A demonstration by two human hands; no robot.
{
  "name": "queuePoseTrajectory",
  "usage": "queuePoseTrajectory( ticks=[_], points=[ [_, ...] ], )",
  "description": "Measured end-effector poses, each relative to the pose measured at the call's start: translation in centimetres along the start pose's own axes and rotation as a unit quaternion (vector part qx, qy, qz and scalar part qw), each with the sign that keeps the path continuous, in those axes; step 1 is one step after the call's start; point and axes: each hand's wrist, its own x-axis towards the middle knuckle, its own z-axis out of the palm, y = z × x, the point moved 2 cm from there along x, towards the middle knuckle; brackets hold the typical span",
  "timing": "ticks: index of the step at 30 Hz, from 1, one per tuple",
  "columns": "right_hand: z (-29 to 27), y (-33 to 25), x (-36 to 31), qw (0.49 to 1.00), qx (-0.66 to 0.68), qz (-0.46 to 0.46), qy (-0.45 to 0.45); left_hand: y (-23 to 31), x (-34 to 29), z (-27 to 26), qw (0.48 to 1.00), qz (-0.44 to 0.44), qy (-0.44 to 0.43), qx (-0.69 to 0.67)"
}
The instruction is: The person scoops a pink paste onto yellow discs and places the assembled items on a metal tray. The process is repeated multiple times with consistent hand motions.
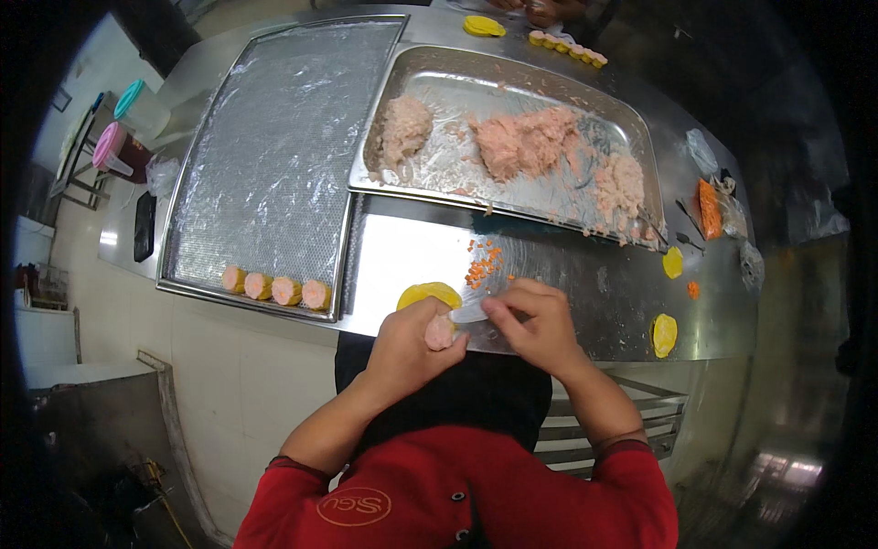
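Observation:
My left hand [395, 346] is closed around a dumpling [440, 334] with pink minced filling showing at its top. In the fingers of my right hand [538, 329] is a small pale spatula [469, 315], its flat blade against or close beside the dumpling's filling; I cannot tell whether they touch. Just beyond my left hand lies a stack of round yellow wrappers [426, 293]. Orange diced bits [482, 263] are scattered on the steel table past my hands. Four-sided and shallow, a metal pan [430, 190] farther back holds mounds of pink mince [526, 142].
A mesh tray [274, 137] at left carries several finished-looking dumplings [285, 292] along its near edge. Loose yellow wrappers [664, 336] and a bag of orange bits [709, 209] lie to the right. Another person's hands [541, 11] are at the far edge, near a dumpling row [567, 48].

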Motion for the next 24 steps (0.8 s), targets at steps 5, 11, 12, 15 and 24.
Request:
queuePoseTrajectory(
  ticks=[5,11,12,15,24],
  points=[
    [-1.1,0.5,-0.4,0.997,0.067,0.033,0.007,0.3,0.4,0.0,0.991,0.13,-0.006,-0.029],
    [-0.1,0.2,-0.3,0.996,0.094,-0.004,-0.012,0.5,0.0,0.2,0.995,0.036,-0.047,-0.08],
    [0.2,0.1,-0.2,0.995,0.1,-0.026,-0.007,0.5,-0.1,0.1,0.994,0.01,-0.075,-0.077],
    [1.7,0.1,0.3,0.994,0.031,-0.1,-0.014,0.8,0.0,-0.4,0.997,0.04,-0.059,0.029],
    [-1.0,1.5,-0.7,0.995,0.101,-0.025,0.001,0.8,0.6,-0.3,0.989,0.132,-0.02,-0.059]
  ],
)
